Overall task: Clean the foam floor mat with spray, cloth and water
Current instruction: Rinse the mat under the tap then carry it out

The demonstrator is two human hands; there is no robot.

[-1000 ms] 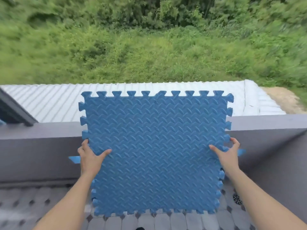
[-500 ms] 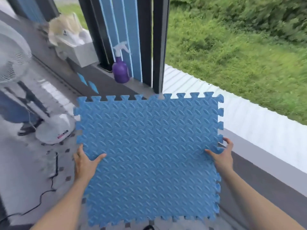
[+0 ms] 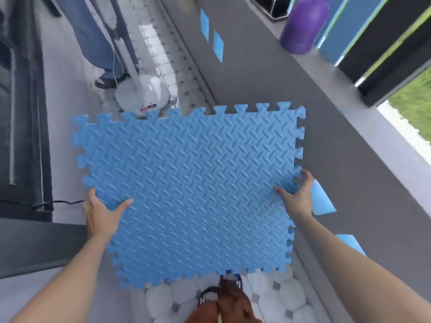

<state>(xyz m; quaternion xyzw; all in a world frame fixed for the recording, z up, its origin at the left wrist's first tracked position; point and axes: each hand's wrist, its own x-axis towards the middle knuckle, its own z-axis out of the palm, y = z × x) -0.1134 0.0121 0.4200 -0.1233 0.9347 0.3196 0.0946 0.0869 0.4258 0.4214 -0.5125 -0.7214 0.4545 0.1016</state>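
The left hand (image 3: 102, 212) holds the mat (image 3: 189, 190) at its left edge, thumb on top and the other fingers hidden under the foam. The right hand (image 3: 297, 197) grips the right edge the same way, thumb on the upper face and fingers curled round the toothed border. Between the two hands the mat hangs in the air, above the tiled floor (image 3: 275, 299) and just beside the grey ledge (image 3: 268, 85).

In my judgement the task is at an early or a middle step: the mat is only carried. No cloth and no water are in view. The purple bottle (image 3: 303, 26) stands well apart on the ledge, and I see no wet patch or foam on the ribbed face, though the picture is somewhat blurred. Spraying, wiping and rinsing seem still to be done.

The mat is close to flat, its patterned face up, tilted a little toward the person. It looks longer from left to right. The far edge points to the white fan base (image 3: 142, 94).
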